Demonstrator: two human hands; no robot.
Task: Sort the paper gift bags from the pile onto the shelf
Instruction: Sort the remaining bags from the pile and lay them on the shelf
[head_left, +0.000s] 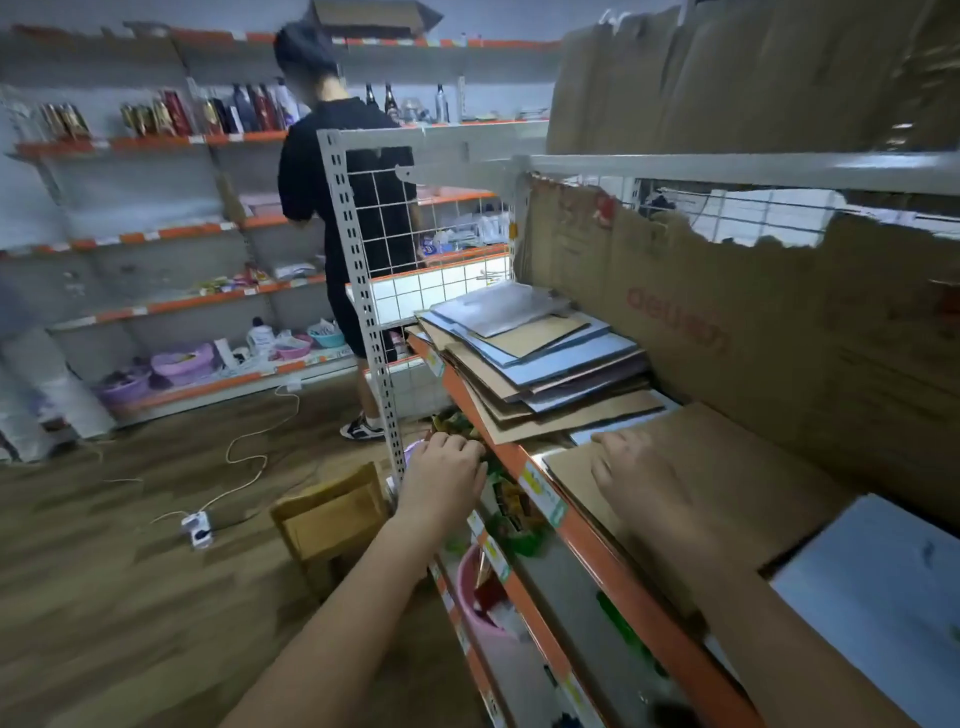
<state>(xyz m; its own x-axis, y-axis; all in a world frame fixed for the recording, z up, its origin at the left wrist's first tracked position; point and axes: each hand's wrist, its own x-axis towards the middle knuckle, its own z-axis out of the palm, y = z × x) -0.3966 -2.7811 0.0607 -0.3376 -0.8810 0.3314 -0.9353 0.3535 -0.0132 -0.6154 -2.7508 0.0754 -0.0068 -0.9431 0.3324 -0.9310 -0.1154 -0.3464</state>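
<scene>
Two hands: right hand (631, 475) flat on brown bag (727, 467), left hand (449, 470) perhaps empty

A small retail shop is shown. Orange-edged metal shelving (156, 236) is seen at nine o'clock, stocked with bottles (249, 109) and plastic basins (182, 361). Price labels (543, 493) are stuck along the shelf edge (597, 551) at five o'clock, and flat paper gift bags (540, 358) are stacked at centre.

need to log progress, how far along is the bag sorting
Done: a stack of flat bags already lies on the shelf. In hand: the right hand presses flat on a brown bag on the shelf; the left hand reaches below the shelf edge. Left: the pile isn't in view, so I can't tell.
</scene>
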